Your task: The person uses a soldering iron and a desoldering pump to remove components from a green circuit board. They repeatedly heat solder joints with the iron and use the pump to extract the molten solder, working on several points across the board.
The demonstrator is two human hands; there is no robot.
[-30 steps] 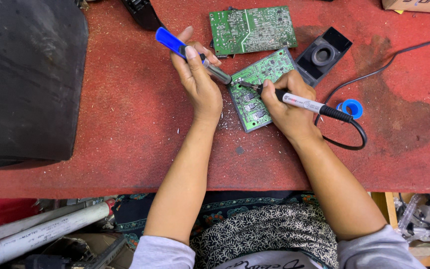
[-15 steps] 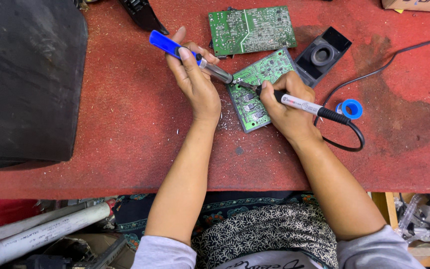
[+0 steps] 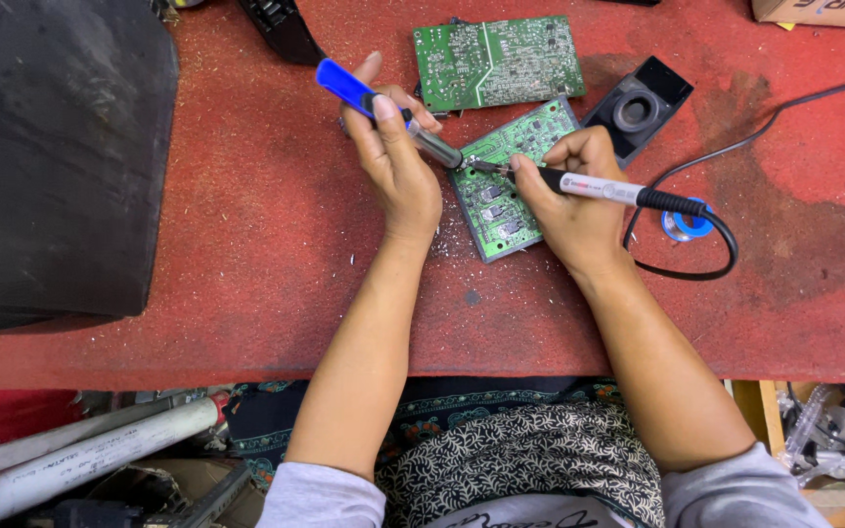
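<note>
We see the left hand (image 3: 398,161) wrapped around a blue-handled desoldering pump with a silver metal barrel (image 3: 383,110), fingers clamped on it, its tip angled down onto the nearer green rectangular circuit board (image 3: 506,186). The right hand (image 3: 569,196) grips a soldering iron with a white and black handle (image 3: 603,189), fingers closed around it, and its metal tip meets the pump's tip on the upper part of the same board. That board lies flat on the worn red worktop (image 3: 276,254), between the two hands and partly under them, with pale specks scattered on the surface beside it. The iron's black cord (image 3: 706,269) loops off to the right, passing a small blue spool (image 3: 687,223). Just beyond lies a second, larger green circuit board (image 3: 498,61), and to its right a black square plastic part with a round opening (image 3: 638,106). A large dark casing (image 3: 51,156) fills the left side of the worktop.
</note>
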